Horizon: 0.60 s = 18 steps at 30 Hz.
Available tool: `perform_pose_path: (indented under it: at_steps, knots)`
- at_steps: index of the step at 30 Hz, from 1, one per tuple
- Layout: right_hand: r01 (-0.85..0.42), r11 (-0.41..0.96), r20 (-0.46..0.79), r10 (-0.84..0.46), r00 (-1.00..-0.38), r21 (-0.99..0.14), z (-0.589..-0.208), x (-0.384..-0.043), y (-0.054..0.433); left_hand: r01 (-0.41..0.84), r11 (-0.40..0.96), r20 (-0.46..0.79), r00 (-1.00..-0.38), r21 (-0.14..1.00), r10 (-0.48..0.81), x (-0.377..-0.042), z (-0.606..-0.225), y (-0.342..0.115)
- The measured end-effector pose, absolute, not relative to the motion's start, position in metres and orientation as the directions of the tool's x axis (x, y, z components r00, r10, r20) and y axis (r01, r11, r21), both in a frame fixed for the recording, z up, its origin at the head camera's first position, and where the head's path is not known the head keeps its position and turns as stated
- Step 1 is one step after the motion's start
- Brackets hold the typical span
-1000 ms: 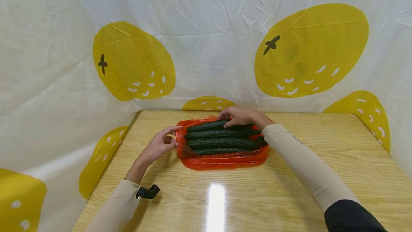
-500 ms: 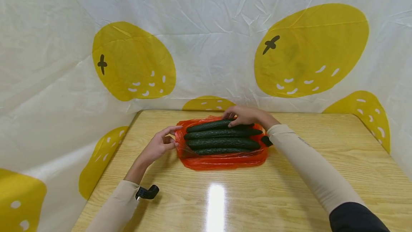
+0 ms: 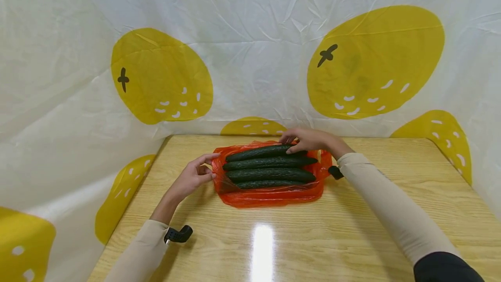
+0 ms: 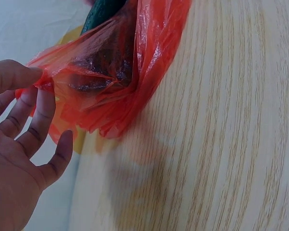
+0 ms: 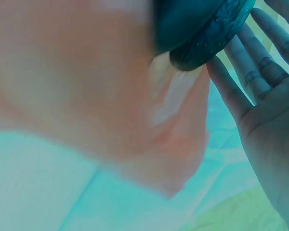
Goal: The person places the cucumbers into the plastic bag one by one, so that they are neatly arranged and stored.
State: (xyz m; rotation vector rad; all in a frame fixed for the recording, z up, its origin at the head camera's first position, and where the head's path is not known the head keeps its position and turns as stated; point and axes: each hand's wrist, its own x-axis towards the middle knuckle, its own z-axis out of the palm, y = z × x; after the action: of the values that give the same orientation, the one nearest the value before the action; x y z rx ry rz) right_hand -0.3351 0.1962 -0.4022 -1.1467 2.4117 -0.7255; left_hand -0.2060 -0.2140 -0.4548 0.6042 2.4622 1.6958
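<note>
Several dark green cucumbers (image 3: 270, 173) lie side by side in a red plastic bag (image 3: 274, 196), its mouth spread wide and facing up. At the bag's left end, my left hand (image 3: 189, 179) pinches the thin plastic edge between thumb and fingertips, as the left wrist view shows. Over the right part of the farthest cucumber (image 3: 252, 153) is my right hand (image 3: 311, 139), thumb on the near side and fingers along the far side. In the right wrist view those fingers (image 5: 253, 65) look nearly straight beside a cucumber end (image 5: 197, 53); bag film blurs much of that view.
The bag stands on a wooden table (image 3: 242, 234) near its back edge. A white cloth with yellow fruit prints (image 3: 258, 77) rises behind and at both sides. Black wrist devices sit by my left sleeve (image 3: 180, 233) and near the bag's right end (image 3: 335, 172).
My right hand and forearm have shifted to the right along the farthest cucumber. The cucumbers, the bag and my left hand stay about where they were.
</note>
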Motion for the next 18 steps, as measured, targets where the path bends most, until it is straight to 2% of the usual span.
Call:
perform_pose_path:
  at_steps: [8, 18]
  knots:
    - [-0.568, 0.543, -0.113, -0.777, -0.620, -0.618, -0.400, -0.330, 0.210, 0.268, 0.306, 0.145, -0.918, 0.914, 0.370, -0.208, -0.456, -0.216]
    - [-0.569, 0.495, -0.040, -0.776, -0.629, -0.657, -0.397, -0.310, 0.227, 0.273, 0.324, 0.152, -0.923, 0.906, 0.354, -0.207, -0.456, -0.220]
